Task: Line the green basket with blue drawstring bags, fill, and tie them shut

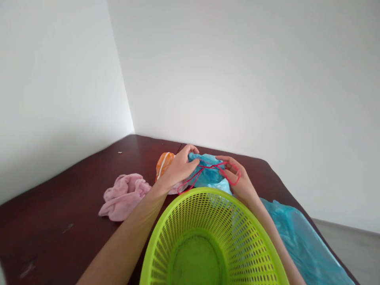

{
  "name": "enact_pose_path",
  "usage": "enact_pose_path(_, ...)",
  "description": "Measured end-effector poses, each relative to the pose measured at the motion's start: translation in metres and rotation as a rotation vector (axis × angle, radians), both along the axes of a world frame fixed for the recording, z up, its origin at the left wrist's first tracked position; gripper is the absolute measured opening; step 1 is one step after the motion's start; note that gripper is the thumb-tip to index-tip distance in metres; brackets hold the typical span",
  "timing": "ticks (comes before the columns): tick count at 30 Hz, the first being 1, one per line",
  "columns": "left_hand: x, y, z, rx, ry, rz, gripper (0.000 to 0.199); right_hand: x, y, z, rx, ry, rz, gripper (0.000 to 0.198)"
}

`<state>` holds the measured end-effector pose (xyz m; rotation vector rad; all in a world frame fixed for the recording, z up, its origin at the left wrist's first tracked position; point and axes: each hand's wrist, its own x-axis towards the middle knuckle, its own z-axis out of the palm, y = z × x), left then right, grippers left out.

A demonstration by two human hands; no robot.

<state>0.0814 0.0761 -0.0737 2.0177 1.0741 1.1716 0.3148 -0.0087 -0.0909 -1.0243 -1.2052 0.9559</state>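
Beyond the basket, both hands are on a crumpled blue plastic bag. My left hand is closed on the bag's left edge, with the thumb over the near side. At the opposite edge my right hand pinches the bag between thumb and fingers. A thin red string runs across the bag's top, its loops hanging by each hand. Closest to me stands a green slotted plastic basket with nothing seen inside, between my forearms.
A pink cloth lies bunched on the dark red tabletop to the left. Behind my left hand sits an orange and white plastic package. Another blue plastic bag spreads along the right edge. White walls bound the table's back and left.
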Motion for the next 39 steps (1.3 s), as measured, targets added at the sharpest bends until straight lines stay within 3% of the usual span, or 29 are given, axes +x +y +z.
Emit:
enact_pose_path(6, -0.01, 0.001, 0.003, 0.079, 0.147, 0.12, 0.029, 0.002, -0.009, 0.012, 0.057, 0.113, -0.14, 0.031)
enact_pose_path(9, -0.02, 0.006, 0.001, 0.067, 0.306, 0.053, 0.028, 0.004, -0.009, 0.015, 0.134, 0.184, -0.243, 0.024)
enact_pose_path(12, -0.034, 0.011, 0.001, 0.019, 0.33, -0.052, 0.02, 0.01, -0.008, 0.016, 0.222, 0.204, -0.37, 0.021)
enact_pose_path(18, -0.058, 0.012, 0.012, -0.009, 0.36, 0.049, 0.014, 0.018, -0.005, 0.01, 0.316, 0.27, -0.508, 0.025)
enact_pose_path(22, -0.056, 0.016, 0.012, 0.004, 0.241, -0.054, 0.015, 0.016, -0.011, 0.013, 0.303, 0.004, -0.508, 0.014)
enact_pose_path(25, -0.043, 0.014, 0.013, -0.035, 0.027, -0.148, 0.016, 0.012, -0.017, 0.019, 0.318, -0.233, -0.446, 0.021)
enact_pose_path(30, -0.018, -0.001, 0.014, -0.123, -0.215, -0.352, 0.025, 0.004, -0.007, 0.008, 0.191, -0.264, -0.248, 0.05)
enact_pose_path(35, -0.007, -0.002, 0.012, -0.222, -0.327, -0.447, 0.028, 0.015, 0.007, -0.011, 0.069, -0.465, -0.144, 0.034)
enact_pose_path(39, -0.007, -0.007, 0.016, -0.279, -0.368, -0.494, 0.028, 0.024, 0.01, -0.017, 0.094, -0.488, -0.199, 0.043)
